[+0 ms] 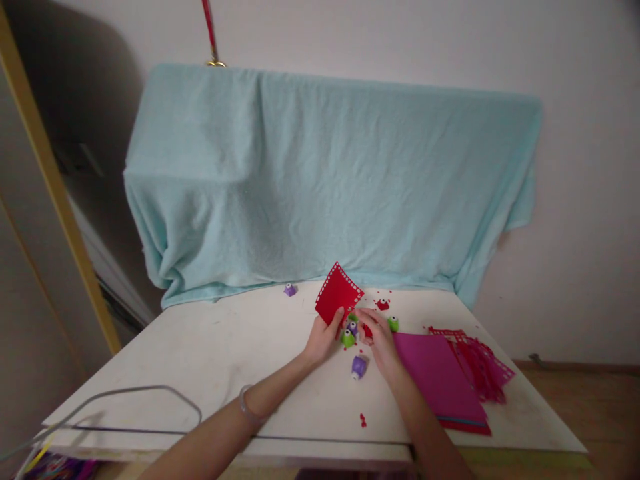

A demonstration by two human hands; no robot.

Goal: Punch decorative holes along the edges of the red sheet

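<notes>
My left hand (321, 339) holds a small red paper square (337, 293) with punched holes along its edges, tilted up above the white table (210, 347). My right hand (380, 337) rests just to the right of it, fingertips on a small red punch (367, 331) among a cluster of little craft punches: green ones (347, 338) (393, 324) and a purple one (353, 327). Another purple punch (359, 366) lies on the table just in front of both hands.
A stack of magenta and red paper sheets (440, 380) lies at the right with punched red strips (480, 363) beside it. A purple punch (290, 289) and a red punch (383, 304) sit farther back. A light blue towel (325, 180) drapes something behind the table. Red scraps (363, 420) dot the tabletop.
</notes>
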